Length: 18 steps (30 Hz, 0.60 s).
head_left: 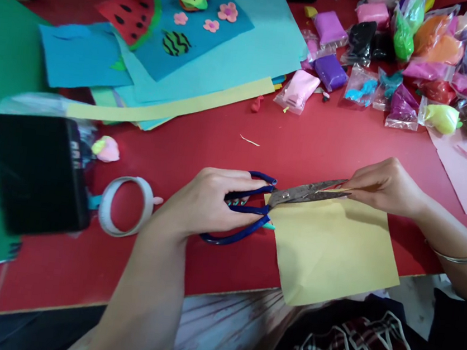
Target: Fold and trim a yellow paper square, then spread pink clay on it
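My left hand [220,201] is closed round the blue handles of a pair of scissors [292,196], whose metal blades point right and stand slightly apart. Between and under the blades lies the top edge of a yellow sheet of paper [335,248]. With thumb and fingers pinched, my right hand [384,186] grips that sheet near its upper right edge, close to the blade tips. The sheet's lower edge hangs over the front of the red table [226,270]. A thin yellow paper scrap [249,141] lies beyond the scissors.
Left of my left arm are a roll of white tape [105,214] and a black box [37,175]. Behind them, blue paper sheets [257,43] carry a clay watermelon slice [131,20] and small flowers. Many bagged clay pieces [329,71] crowd the back right, near pink paper [465,173].
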Available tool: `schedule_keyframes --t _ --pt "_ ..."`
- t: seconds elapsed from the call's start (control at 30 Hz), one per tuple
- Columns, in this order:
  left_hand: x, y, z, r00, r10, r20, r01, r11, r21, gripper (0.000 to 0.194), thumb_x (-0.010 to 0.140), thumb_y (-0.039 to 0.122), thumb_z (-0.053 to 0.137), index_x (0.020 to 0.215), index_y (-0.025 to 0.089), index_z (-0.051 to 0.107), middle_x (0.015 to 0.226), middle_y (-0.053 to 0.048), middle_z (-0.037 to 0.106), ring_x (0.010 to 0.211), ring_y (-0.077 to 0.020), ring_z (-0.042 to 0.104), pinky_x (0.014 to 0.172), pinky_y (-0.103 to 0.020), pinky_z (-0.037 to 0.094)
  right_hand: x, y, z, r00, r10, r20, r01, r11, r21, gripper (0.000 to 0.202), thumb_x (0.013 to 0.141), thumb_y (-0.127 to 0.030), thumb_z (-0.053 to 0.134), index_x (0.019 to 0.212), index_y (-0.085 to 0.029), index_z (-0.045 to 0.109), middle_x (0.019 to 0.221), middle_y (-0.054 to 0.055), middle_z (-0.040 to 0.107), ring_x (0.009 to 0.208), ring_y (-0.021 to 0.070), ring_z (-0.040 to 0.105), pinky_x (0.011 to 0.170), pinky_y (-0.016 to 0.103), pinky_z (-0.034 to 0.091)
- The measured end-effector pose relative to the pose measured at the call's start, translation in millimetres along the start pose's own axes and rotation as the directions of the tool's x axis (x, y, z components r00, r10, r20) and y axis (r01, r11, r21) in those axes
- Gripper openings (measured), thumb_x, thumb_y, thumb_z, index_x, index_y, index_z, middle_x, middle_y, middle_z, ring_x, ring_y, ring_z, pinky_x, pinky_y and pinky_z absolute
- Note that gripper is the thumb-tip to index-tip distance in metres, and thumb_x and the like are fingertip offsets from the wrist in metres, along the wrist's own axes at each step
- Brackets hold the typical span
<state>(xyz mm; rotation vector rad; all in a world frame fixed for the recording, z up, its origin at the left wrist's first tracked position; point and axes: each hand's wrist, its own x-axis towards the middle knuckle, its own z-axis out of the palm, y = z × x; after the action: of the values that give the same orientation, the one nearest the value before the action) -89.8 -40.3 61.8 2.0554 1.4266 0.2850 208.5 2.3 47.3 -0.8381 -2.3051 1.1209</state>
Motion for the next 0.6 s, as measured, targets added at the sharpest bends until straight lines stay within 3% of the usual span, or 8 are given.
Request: schedule_keyframes --t 0.33,0.6 --pt "-0.4 -2.7 0.0 0.999 0.040 -0.004 -0.040 0.999 0.027 0.042 0.074 0.050 0.055 0.092 0.018 0.076 0.081 -0.006 0.075 0.069 -0.0180 0.067 0.064 -0.027 0.050 0.4 -6.1 -0.5 0.996 0.091 -0.010 -0.091 0.996 0.014 0.017 0.083 -0.028 0.063 0.080 -0.019 0.078 0.078 0.003 0.077 0.064 0.0130 0.069 0.057 0.023 0.050" --pt "-5.1 -9.1 0.6 0.994 0.113 0.014 -0.114 0.991 0.067 0.039 0.081 0.041 0.055 0.102 0.015 0.074 0.089 -0.008 0.075 0.074 -0.0172 0.069 0.068 -0.025 0.052 0.7 -9.9 -0.6 0.990 0.140 0.003 -0.140 0.989 0.047 0.015 0.082 -0.030 0.068 0.082 -0.021 0.079 0.080 0.005 0.077 0.064 0.0151 0.070 0.059 0.025 0.051"
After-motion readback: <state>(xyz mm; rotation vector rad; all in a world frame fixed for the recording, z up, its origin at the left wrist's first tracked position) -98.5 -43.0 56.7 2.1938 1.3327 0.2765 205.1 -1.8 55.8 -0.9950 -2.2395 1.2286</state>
